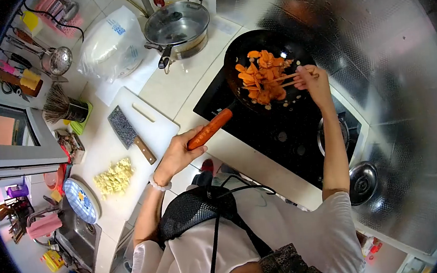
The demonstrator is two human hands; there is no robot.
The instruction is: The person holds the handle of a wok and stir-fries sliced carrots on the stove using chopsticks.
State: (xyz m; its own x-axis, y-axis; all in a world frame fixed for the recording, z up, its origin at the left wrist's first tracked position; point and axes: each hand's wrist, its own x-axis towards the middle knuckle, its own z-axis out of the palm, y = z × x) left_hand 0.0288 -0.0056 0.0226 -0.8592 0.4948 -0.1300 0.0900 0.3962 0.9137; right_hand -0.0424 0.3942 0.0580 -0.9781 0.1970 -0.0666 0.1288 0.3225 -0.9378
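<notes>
My left hand [176, 152] is wrapped round the reddish-brown wooden handle of a black wok [230, 56], which sits on the black glass stove [277, 141]. In my right hand [312, 81] is a pair of chopsticks [288, 80], their tips among the orange slices [265, 71] in the wok. The slices look like carrot; small pale pieces, perhaps garlic, lie around them. Left of the wok, a white cutting board [139, 104] holds a cleaver [126, 129] with a wooden handle and a heap of pale yellow chopped pieces [113, 178].
A lidded pot [179, 27] and a plastic bag [112, 44] stand at the back of the counter. A blue checked plate [81, 199] lies beside the sink [75, 229]. Foil-like sheeting [345, 35] lines the wall behind the stove. A lid [362, 183] lies at the right.
</notes>
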